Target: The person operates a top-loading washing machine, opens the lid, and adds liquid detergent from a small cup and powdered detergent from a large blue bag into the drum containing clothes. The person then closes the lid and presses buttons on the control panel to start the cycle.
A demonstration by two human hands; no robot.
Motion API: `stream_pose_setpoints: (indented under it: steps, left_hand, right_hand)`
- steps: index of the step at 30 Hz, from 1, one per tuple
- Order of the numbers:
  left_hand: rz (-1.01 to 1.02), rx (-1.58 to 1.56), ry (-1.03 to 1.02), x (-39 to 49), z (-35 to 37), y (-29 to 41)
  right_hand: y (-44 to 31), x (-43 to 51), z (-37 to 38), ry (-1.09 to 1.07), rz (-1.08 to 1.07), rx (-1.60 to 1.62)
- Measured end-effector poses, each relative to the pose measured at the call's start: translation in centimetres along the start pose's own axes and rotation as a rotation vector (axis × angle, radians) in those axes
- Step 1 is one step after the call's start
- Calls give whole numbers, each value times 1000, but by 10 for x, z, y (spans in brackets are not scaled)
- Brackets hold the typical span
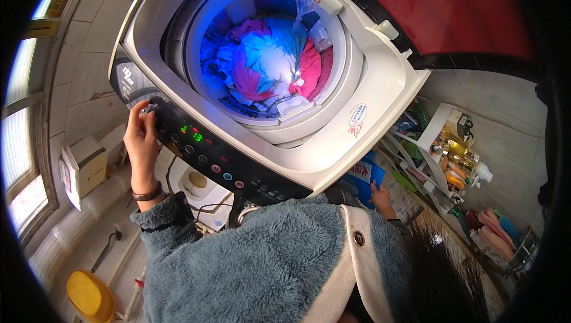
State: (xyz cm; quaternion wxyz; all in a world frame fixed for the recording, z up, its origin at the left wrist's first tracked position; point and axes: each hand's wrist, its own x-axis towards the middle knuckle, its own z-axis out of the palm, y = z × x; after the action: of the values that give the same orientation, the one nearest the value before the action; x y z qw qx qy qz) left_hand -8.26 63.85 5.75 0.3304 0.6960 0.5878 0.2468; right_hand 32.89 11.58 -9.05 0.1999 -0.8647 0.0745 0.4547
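A top-loading washing machine (370,100) stands with its red lid (455,6) raised. Inside the drum, under blue light, lies a heap of wet-looking laundry (267,62), pink, white and blue, and water runs in from the upper right. My left hand (141,133) has its fingers around a silvery knob (151,108) at the left end of the black control panel (203,147), where green digits are lit. Lower right, beside the machine's front corner, my right hand (381,198) grips the edge of a blue plastic packet (363,180) that bears writing.
A white shelf (435,140) with bottles stands at the right, above folded cloths (495,233) in a metal rack. A squat toilet (200,184) lies below the panel. At the left are a window (22,122), a wrapped pipe (80,220) and a yellow plastic basin (90,296).
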Motion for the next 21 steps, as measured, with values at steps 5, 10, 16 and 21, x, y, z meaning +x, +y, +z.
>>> stream_pose_setpoints:
  steps: [5, 10, 16, 21]
  left_hand:
    - [-16, 2, -8, 1, 0, 1]
    - [-115, -61, -28, 1, -1, -3]
    - [-78, -148, 58, -1, -6, 1]
    - [16, -348, 56, -24, -18, 47]
  right_hand:
    - [-2, -3, 2, 5, 10, -1]
    - [0, -2, 2, 9, 3, -29]
    - [11, 9, -1, -6, -57, -59]
    - [6, 2, -6, 46, -142, -31]
